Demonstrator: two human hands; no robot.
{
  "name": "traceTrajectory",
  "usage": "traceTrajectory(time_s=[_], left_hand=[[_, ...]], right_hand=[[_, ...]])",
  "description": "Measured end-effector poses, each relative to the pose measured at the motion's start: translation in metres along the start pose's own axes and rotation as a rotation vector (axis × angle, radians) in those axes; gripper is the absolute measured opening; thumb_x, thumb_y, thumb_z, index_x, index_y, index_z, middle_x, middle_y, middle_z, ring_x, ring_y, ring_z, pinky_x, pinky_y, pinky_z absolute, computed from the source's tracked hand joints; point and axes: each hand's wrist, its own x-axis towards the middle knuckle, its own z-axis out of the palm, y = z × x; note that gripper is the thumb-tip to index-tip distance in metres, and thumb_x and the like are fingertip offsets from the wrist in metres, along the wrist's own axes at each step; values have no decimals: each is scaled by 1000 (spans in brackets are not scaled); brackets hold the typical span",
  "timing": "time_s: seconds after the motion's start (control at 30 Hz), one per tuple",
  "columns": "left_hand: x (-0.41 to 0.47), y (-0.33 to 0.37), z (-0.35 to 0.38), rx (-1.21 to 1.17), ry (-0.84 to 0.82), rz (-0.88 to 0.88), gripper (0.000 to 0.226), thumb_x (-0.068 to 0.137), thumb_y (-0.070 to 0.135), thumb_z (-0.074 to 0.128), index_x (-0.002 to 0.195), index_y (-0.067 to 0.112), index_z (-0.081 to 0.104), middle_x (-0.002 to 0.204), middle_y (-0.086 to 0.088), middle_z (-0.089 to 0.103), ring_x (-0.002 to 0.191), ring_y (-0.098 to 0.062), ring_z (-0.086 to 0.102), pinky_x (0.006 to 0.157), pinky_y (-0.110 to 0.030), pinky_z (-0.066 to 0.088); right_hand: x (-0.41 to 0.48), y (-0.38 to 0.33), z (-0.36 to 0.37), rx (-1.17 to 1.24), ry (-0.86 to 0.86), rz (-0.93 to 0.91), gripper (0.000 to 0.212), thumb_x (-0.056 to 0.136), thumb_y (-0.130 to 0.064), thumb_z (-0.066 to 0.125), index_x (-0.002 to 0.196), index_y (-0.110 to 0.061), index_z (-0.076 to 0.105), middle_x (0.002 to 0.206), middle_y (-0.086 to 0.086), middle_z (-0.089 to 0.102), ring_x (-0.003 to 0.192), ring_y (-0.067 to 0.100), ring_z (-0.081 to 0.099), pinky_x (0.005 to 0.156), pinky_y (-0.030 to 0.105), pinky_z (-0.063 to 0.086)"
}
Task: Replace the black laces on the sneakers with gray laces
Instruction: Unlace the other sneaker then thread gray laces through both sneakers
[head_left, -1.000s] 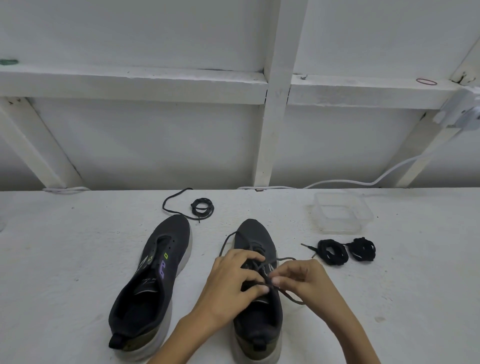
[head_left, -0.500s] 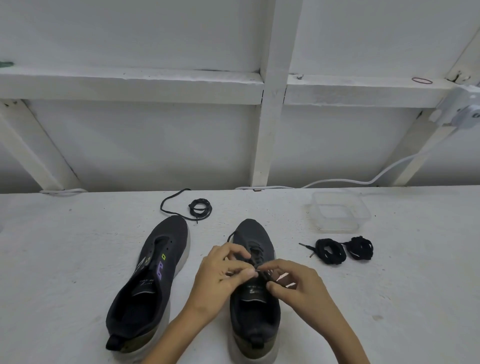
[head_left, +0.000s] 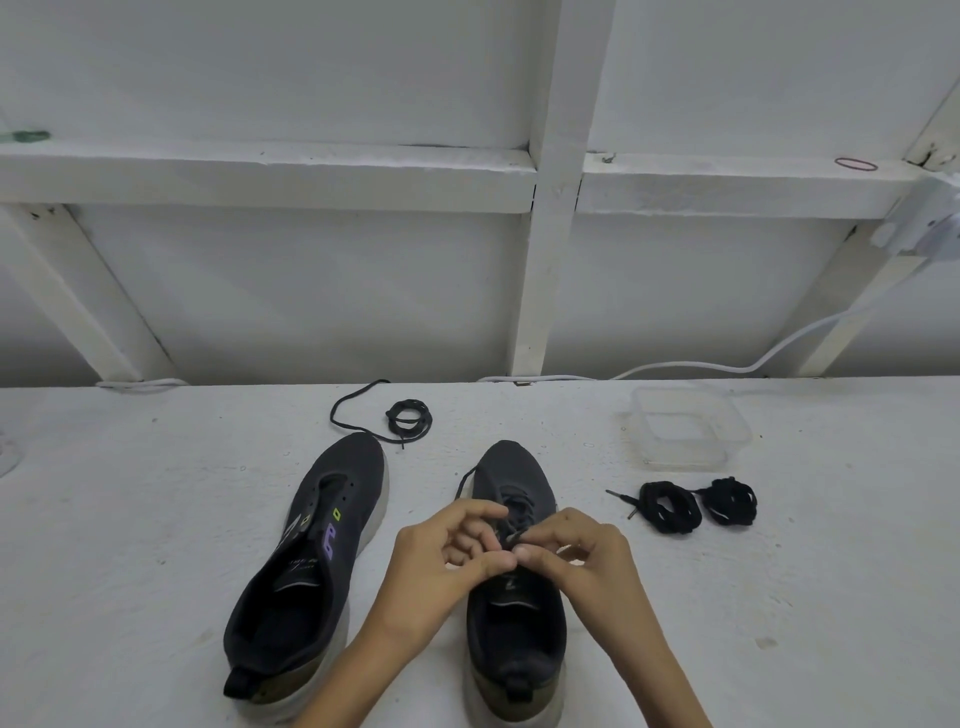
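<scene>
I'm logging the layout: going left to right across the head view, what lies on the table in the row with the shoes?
Unlaced sneaker → partly laced sneaker → coiled lace bundle → second coiled lace bundle

A rough white-painted table (head_left: 156, 519) lies under the right grip (head_left: 587, 566). Beyond it stands a white timber-framed wall (head_left: 311, 291), with a white cable (head_left: 727, 368) along its foot.

Matt knit sneakers (head_left: 317, 561); rough painted table (head_left: 130, 519); clear plastic container (head_left: 688, 428).

Forearms are angling inward, hands meeting. Left hand (head_left: 441, 564) is curling its fingers, thumb tip touching the right thumb. Right hand (head_left: 584, 564) is pinching a thin dark lace (head_left: 510, 538).
</scene>
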Motion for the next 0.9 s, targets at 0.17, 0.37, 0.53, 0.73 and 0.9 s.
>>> traceTrajectory(time_s=[0.17,0.37,0.53,0.73,0.9], left_hand=[[2,0,0,8,-6,16,34,75,7,80,102,25,70,81,0,70,73,-8,63,74,-24,53],[1,-4,3,54,-24,51,26,79,7,77,93,28,75,81,6,72,77,-8,65,74,-24,53],[1,-4,6,48,-22,81,26,78,8,77,94,29,75,84,6,71,78,-10,66,73,-22,52],[-1,0,16,-46,-97,142,52,81,7,73,127,24,58,120,12,66,117,-11,60,98,-19,46],[1,-6,34,19,-95,117,36,82,24,76,115,28,62,106,13,71,104,-10,66,91,-24,51]], right_hand=[[-2,-2,3,120,39,43,17,77,-6,79,74,-23,79,78,-3,74,78,12,69,77,31,54],[-7,-9,5,222,100,0,24,77,0,76,74,-24,80,78,2,74,80,17,67,77,28,52],[-10,-11,6,225,115,-43,27,76,3,75,72,-23,79,77,1,73,77,11,66,74,15,47],[-9,-8,6,119,130,-100,23,75,0,77,72,-23,79,75,-11,71,82,10,63,75,11,43],[-5,-8,3,111,108,-112,24,75,-4,77,68,-27,75,72,-4,68,73,16,61,72,23,49]])
